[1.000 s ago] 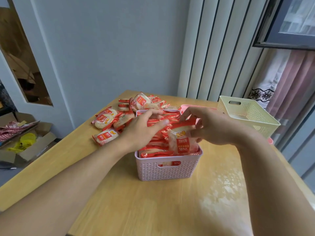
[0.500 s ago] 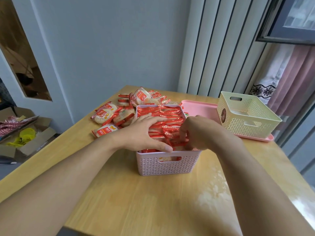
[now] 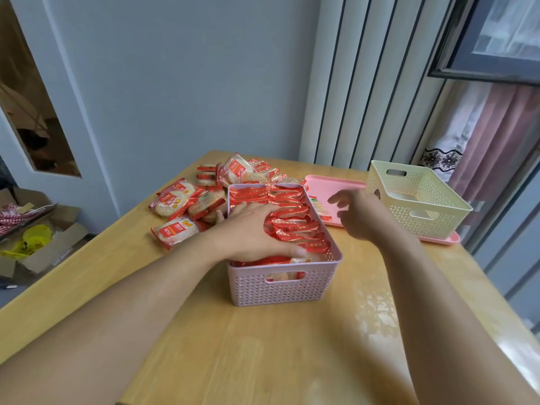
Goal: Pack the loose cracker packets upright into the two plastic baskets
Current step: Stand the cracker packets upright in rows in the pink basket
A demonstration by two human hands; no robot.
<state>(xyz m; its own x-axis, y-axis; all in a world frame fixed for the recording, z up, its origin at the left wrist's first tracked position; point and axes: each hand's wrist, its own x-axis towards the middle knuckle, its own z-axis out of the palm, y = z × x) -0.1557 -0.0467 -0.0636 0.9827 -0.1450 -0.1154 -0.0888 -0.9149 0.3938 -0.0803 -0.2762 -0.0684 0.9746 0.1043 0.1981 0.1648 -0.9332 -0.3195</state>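
Observation:
A pink plastic basket stands at the table's middle, filled with upright red cracker packets. My left hand lies flat across the packets on the basket's near left side, fingers straight, pressing on them. My right hand hovers to the right of the basket over a pink tray, fingers spread and holding nothing. A cream plastic basket sits on that tray at the right and looks empty. A pile of loose cracker packets lies on the table behind and left of the pink basket.
The wooden table runs to a near edge at the bottom left. A grey wall and ribbed panel stand behind it. An open cardboard box sits on the floor at the left. A curtain and window frame are at the right.
My right hand pushed a packet down into the pink basket, let go, and moved right over the pink tray. My left hand stays on the packets.

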